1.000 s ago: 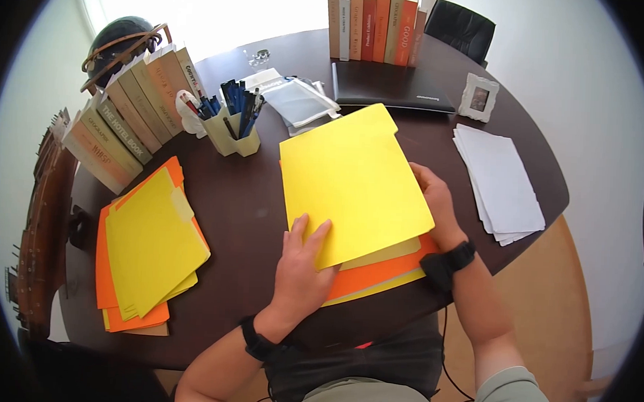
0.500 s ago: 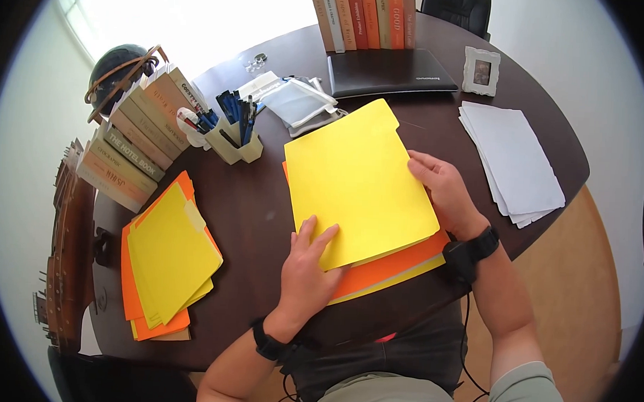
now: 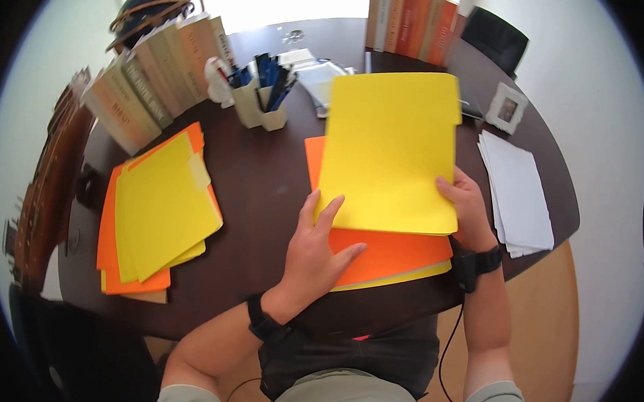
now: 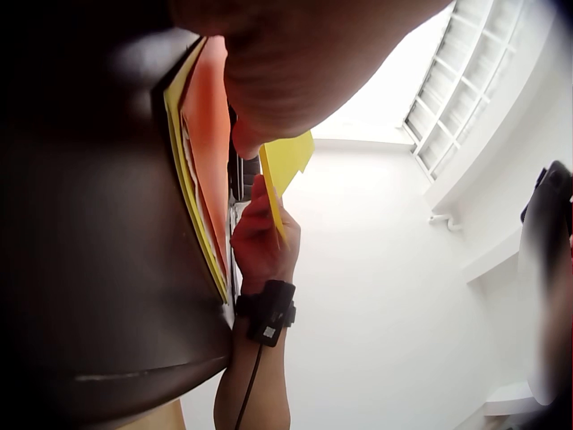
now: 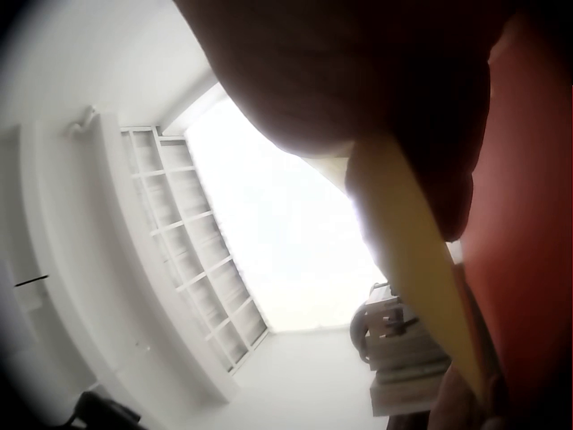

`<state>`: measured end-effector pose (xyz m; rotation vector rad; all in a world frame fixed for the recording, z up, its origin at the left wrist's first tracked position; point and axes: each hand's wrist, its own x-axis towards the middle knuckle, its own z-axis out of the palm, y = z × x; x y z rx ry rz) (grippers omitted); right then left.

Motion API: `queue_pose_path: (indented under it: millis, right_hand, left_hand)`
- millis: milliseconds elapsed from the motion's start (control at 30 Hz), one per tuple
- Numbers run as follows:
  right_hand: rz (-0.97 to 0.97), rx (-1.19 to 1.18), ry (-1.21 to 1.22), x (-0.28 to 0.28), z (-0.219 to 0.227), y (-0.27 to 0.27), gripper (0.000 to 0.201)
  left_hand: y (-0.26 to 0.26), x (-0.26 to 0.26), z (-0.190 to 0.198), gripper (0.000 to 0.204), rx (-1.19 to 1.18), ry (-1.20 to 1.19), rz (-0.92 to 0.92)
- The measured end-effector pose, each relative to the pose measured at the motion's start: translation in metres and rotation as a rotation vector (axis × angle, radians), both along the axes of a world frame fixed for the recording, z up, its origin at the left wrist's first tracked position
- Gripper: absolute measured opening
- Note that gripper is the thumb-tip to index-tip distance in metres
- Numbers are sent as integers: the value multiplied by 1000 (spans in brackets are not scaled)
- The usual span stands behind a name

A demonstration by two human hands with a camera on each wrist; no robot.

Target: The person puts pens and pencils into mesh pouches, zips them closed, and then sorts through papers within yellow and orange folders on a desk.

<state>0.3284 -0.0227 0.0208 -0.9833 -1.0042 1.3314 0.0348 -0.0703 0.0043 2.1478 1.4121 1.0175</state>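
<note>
A yellow file folder [image 3: 389, 153] is raised over a small stack, its right edge pinched by my right hand [image 3: 472, 211] with the thumb on the upper face. My left hand [image 3: 309, 254] is at its lower left corner, two straight fingers touching there and the thumb stretched over the orange folder [image 3: 398, 258] below. In the left wrist view a gap separates the lifted yellow folder [image 4: 285, 163] from the orange folder [image 4: 208, 134]. Another yellow folder [image 3: 376, 281] peeks out under the orange one. The right wrist view shows the held folder [image 5: 412, 260] edge-on beside the palm.
Orange and yellow folders [image 3: 163, 212] are piled at the left. Behind stand pen holders [image 3: 261, 108] and leaning books [image 3: 148, 78]. White papers [image 3: 516, 195] and a picture frame [image 3: 506, 107] are at the right. More books [image 3: 412, 25] line the back, by a partly hidden laptop [image 3: 471, 107].
The yellow folder has risen and turned straighter, uncovering more of the orange folder. My left thumb has come out from beneath its lower edge. The head view has shifted.
</note>
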Motion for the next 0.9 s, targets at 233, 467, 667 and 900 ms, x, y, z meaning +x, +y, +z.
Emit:
queue_pose_path:
  millis: [233,467,667,900]
  right_hand:
    - [-176,219,95,4,-5,4,34]
    - [43,312,-129,-56,28,4,31]
    - [314,186,-187,-175,61,14,33]
    - [474,196,-123,-256,76,37,43]
  left_hand:
    - [3,4,-20,98,19,-118,21]
    - [-1,7,-26,93,52,143,-32]
    - [-2,-1,-17,87,-43,119,-187]
    - [-2,-2,-29,96,51,132,-189]
